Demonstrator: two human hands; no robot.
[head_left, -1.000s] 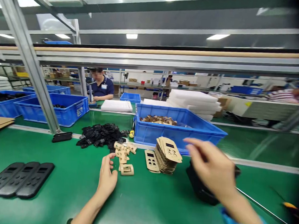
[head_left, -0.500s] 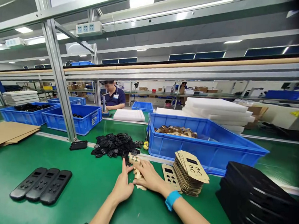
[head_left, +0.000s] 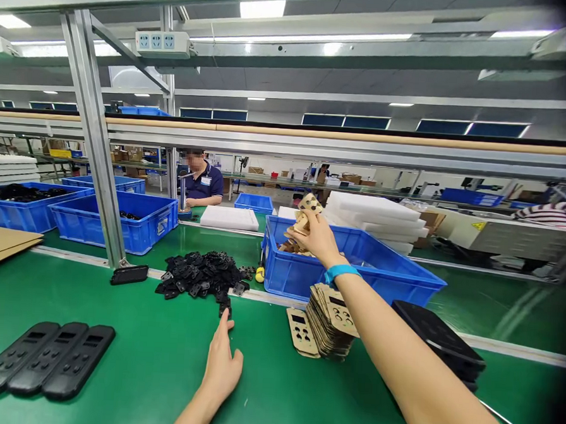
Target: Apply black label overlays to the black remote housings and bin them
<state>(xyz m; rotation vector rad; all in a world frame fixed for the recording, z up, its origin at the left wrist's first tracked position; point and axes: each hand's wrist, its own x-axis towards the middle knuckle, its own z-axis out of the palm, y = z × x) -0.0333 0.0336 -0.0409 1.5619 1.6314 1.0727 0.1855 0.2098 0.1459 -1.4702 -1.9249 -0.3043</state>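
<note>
My right hand is closed around crumpled beige backing paper with dark holes, raised over the near-left part of a large blue bin. Brown and beige scraps lie inside that bin. My left hand is over the green table, its index finger stretched forward and the thumb apart. The fingertip is at a small black plate, at the near edge of a heap of similar black pieces. Whether it presses on the plate I cannot tell.
Three black handheld casings lie at the left. A stack of beige punched sheets stands below my right forearm, with black casings beyond it. A metal post rises at left. A co-worker sits across the bench.
My right hand has lifted the beige paper off the table and carried it forward over the blue bin. My left hand has drawn slightly left, without the paper. The view has turned slightly right.
</note>
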